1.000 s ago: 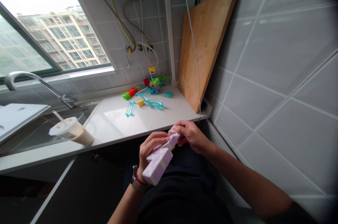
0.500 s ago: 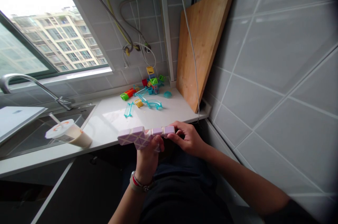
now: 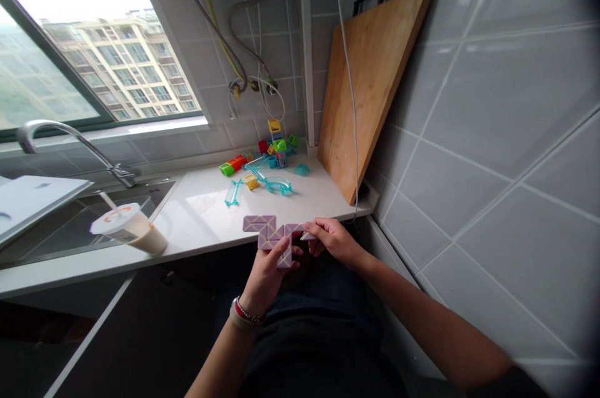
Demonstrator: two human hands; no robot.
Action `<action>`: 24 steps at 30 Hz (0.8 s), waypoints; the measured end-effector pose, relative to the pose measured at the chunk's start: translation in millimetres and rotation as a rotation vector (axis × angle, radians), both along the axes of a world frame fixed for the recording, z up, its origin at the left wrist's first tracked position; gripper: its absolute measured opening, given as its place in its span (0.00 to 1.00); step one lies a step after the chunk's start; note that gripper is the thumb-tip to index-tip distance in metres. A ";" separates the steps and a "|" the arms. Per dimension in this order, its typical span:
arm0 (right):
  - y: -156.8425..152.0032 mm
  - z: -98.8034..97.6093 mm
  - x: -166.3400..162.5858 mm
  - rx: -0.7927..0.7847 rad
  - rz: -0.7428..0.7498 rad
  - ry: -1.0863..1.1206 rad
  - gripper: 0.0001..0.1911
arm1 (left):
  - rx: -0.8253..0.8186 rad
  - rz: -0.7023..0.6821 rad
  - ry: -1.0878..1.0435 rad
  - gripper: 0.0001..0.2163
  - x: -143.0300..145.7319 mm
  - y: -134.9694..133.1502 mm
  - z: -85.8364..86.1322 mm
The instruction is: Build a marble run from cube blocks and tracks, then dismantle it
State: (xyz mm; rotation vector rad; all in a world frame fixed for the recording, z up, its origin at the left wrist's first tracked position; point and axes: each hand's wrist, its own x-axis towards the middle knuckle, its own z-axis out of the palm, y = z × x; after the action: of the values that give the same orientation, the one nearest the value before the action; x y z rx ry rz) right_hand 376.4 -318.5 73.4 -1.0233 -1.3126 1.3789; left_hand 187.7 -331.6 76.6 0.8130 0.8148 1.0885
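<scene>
A lilac and white snake puzzle (image 3: 270, 237), bent into a stepped shape, is held in front of the counter's edge. My left hand (image 3: 268, 270) grips its middle from below, with the thumb lying on top of the segments. My right hand (image 3: 334, 240) pinches the puzzle's right end between thumb and fingers. Part of that end is covered by my right fingers. The puzzle's left arm reaches out over the white counter (image 3: 197, 223).
A tilted cup of milky drink (image 3: 149, 237) with a straw stands by the sink (image 3: 56, 229). Toy pieces (image 3: 280, 147) in several colours lie at the back, with a yellow block (image 3: 250, 182) nearer. A wooden board (image 3: 370, 92) leans on the right wall.
The puzzle has been turned so its flat side faces up, and a segment now points down beside my left thumb. My left hand has rotated with it. The view has shifted slightly.
</scene>
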 end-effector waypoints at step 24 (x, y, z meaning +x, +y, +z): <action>133.1 -47.4 -44.5 0.160 0.033 -0.362 0.22 | 0.231 0.562 0.267 0.23 -150.8 164.8 1.1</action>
State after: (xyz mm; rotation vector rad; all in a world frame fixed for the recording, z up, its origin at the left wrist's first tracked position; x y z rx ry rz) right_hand 331.9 -185.4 26.0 -1.1814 -1.6818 1.1231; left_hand 36.8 -166.7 77.7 0.9646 1.2014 1.6136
